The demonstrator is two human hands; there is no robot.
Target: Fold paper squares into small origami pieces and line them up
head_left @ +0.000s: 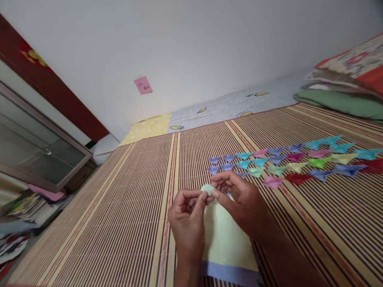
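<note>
A small piece of pale green folded paper [207, 189] is pinched between my two hands above the mat. My left hand [189, 215] grips its lower left side between thumb and curled fingers. From the right, my right hand [242, 203] holds the paper's other edge, thumb in front and fingers bent behind. Below the hands lies a flat pale yellow sheet [229, 239] with a bluish-purple band [230, 272] along its near edge. The fingers hide part of the folded paper, so its full shape cannot be made out.
Several rows of folded paper boats [297, 178] in many colours stand on the striped mat [134, 207] to the right. Folded bedding [344, 103] is piled at the far right. A pink note [143, 85] sticks to the wall. A glass-fronted cabinet [32, 147] stands at the left.
</note>
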